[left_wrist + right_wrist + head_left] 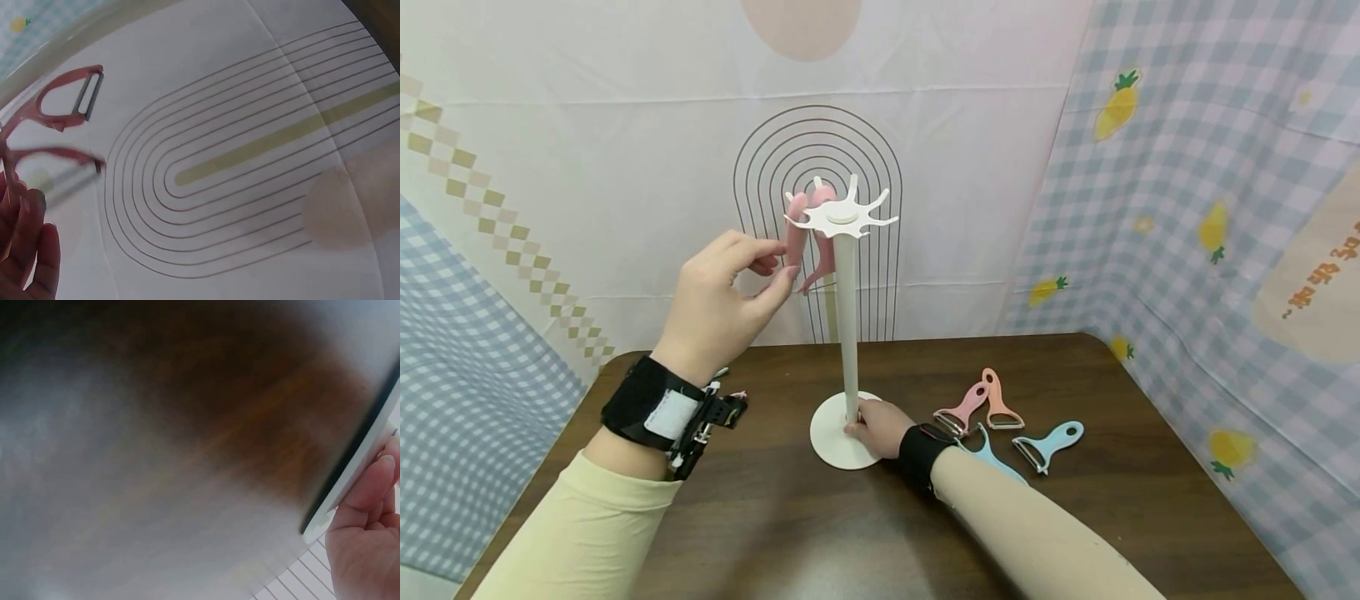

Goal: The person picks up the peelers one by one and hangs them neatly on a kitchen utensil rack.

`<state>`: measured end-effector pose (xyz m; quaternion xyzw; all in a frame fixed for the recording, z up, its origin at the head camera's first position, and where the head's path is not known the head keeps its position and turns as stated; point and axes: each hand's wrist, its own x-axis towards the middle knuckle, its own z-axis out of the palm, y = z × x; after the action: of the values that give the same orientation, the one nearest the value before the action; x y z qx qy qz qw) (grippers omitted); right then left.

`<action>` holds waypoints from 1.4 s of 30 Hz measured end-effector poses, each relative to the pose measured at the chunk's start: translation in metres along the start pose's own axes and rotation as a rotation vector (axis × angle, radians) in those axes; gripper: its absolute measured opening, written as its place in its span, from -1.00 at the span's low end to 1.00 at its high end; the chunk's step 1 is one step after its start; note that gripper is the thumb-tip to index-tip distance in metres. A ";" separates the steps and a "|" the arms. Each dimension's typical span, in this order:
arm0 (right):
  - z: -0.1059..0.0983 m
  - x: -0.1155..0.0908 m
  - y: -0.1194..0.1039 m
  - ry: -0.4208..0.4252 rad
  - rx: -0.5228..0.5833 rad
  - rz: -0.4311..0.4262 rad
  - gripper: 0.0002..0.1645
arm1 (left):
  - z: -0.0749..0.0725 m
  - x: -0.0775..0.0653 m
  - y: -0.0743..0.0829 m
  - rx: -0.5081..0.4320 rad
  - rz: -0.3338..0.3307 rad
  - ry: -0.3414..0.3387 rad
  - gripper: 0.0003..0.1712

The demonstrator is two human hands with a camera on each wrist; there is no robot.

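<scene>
A white stand [847, 325] with a round base and a ring of curved hooks at its top stands upright on the table. My left hand [718, 287] pinches the handle of a pink peeler [795, 237] between thumb and fingers, at the left hooks. Right beside it, another pink peeler [825, 250] hangs from the stand. The left wrist view shows both peelers' metal blades, that of the held peeler [56, 152] blurred. Low down, my right hand [883, 427] grips the stand at its base. The base's edge [353, 465] runs alongside the fingers in the right wrist view.
To the right of the stand, a pink peeler [962, 410], an orange peeler [996, 404] and a blue peeler [1051, 443] lie on the brown table [760, 517]. Another blue peeler [992, 462] is partly hidden behind my right forearm. Printed cloth hangs behind the table.
</scene>
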<state>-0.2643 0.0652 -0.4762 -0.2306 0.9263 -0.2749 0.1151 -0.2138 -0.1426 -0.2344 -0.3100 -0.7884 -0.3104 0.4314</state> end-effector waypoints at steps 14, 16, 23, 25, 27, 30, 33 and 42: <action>0.002 0.001 0.004 0.016 -0.004 -0.022 -0.69 | -0.006 -0.050 -0.068 0.250 -0.499 -0.188 -0.46; 0.001 0.000 0.003 0.013 -0.003 -0.019 -0.67 | -0.003 -0.065 -0.082 0.304 -0.575 -0.287 -0.38; -0.001 -0.002 0.000 0.012 -0.018 -0.014 -0.69 | 0.013 -0.114 -0.117 0.411 -0.743 -0.511 -0.31; -0.001 -0.002 -0.002 0.011 -0.021 -0.008 -0.69 | 0.018 -0.127 -0.125 0.432 -0.782 -0.558 -0.33; -0.002 -0.003 -0.003 0.012 -0.021 -0.003 -0.70 | 0.024 -0.140 -0.131 0.443 -0.815 -0.601 -0.36; -0.001 -0.003 -0.004 0.017 -0.022 -0.005 -0.71 | 0.030 -0.157 -0.139 0.447 -0.861 -0.662 -0.38; 0.000 -0.003 -0.005 0.018 -0.021 -0.008 -0.72 | 0.033 -0.170 -0.145 0.447 -0.881 -0.720 -0.35; -0.001 -0.002 -0.002 0.023 -0.029 -0.016 -0.74 | 0.040 -0.177 -0.145 0.433 -0.852 -0.779 -0.36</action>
<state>-0.2621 0.0649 -0.4744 -0.2364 0.9295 -0.2652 0.0988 -0.2663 -0.2403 -0.4382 0.0362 -0.9877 -0.1520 0.0028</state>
